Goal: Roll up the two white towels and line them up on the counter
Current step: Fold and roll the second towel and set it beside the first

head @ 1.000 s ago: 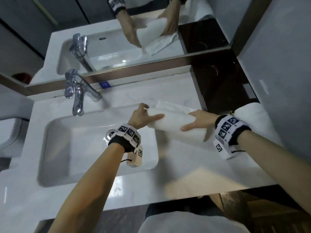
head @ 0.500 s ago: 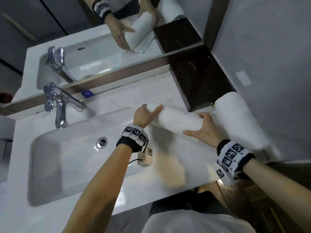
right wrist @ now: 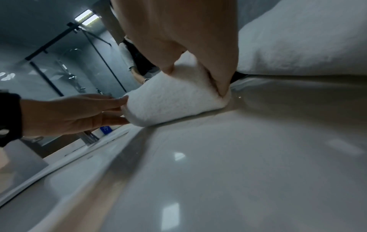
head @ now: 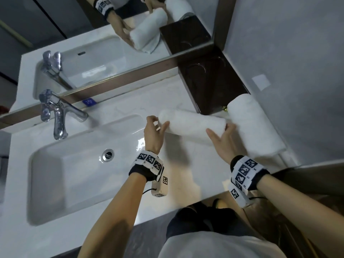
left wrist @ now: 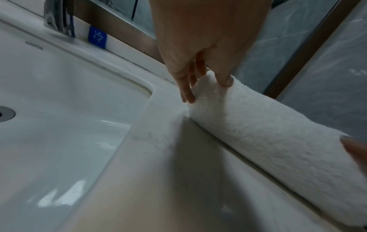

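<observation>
A rolled white towel point(head: 193, 125) lies on the white counter point(head: 186, 164), right of the sink. Its right end meets a second, thicker rolled towel point(head: 249, 125) that lies against the right wall. My left hand point(head: 158, 121) touches the roll's left end with straight fingers, thumb on top point(left wrist: 224, 81). At the other end, my right hand point(head: 220, 131) has its thumb on the roll and its fingers against the end face. In the right wrist view the roll point(right wrist: 170, 100) lies between both hands, with the thicker towel point(right wrist: 307, 39) behind.
The sink basin point(head: 74, 174) and chrome faucet point(head: 57, 116) lie to the left. A dark wooden shelf point(head: 210, 82) sits behind the towels under the mirror point(head: 111, 43). A grey wall point(head: 288, 71) bounds the right side. The counter's front edge is near my body.
The towel's loose flap is gone and it is now fully rolled. It has shifted right, up to the thicker roll. Both hands have moved from the roll's top to its ends.
</observation>
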Demonstrator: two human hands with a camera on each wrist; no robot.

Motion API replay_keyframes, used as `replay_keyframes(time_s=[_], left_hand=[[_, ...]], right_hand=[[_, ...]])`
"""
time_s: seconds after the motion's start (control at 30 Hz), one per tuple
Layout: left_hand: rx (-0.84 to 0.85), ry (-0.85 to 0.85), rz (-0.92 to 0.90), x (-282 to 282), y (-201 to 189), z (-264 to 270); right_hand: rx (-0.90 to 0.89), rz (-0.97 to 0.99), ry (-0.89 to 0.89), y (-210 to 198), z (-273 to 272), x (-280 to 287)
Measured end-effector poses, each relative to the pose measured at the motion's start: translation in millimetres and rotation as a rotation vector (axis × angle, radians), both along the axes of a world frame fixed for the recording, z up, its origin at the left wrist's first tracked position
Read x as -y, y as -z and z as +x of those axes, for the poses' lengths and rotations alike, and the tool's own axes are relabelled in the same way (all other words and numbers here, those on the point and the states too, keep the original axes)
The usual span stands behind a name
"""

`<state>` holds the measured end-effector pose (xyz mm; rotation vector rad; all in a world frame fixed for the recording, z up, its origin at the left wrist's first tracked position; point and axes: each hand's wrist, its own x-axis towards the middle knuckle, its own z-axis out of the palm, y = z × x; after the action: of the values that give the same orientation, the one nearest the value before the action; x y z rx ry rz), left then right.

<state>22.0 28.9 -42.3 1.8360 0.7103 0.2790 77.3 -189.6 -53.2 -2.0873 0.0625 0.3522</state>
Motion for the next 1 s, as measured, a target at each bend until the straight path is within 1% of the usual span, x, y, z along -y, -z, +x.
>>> replay_keyframes(time_s=[0.17, 0.27, 0.37, 0.53, 0.67, 0.73, 0.8, 0.93, 1.0], left_hand=[[0.019, -0.067, 0.045, 10.1, -3.3, 1.2], [-0.011, -0.096, 0.015, 11.9, -3.9, 2.4], [-0.052, -0.086, 0.014, 7.9, -5.1, 6.2], [-0.110, -0.009, 0.216, -1.1, -8.3, 12.5], [-0.137, 0.041, 0.288, -11.2, -9.0, 14.6], [-0.156, 0.073, 0.264, -18.3, -10.0, 15.1], [-0.162, 0.103, 0.192, -23.5, -10.9, 15.1], [-0.138, 0.155, 0.048, -28.1, -12.4, 8.9], [-0.132, 0.188, -0.004, -29.7, -14.8, 6.3]], right_hand=[[-0.092, 0.114, -0.010, 4.5, -1.9, -9.2], [-0.104, 0.094, -0.038, 5.2, -0.7, -7.4], [-0.122, 0.060, -0.081, 3.0, -0.4, -6.4], [-0.143, 0.081, -0.095, -1.9, 0.3, -4.1], [-0.167, 0.129, -0.090, -3.7, -1.5, -2.1], [-0.210, 0.140, -0.135, -5.2, -2.3, -0.5], [-0.226, 0.127, -0.156, -8.4, -2.1, 0.9], [-0.171, 0.031, -0.160, -15.1, -1.8, 6.7], [-0.173, -0.001, -0.187, -15.9, -2.0, 13.1]])
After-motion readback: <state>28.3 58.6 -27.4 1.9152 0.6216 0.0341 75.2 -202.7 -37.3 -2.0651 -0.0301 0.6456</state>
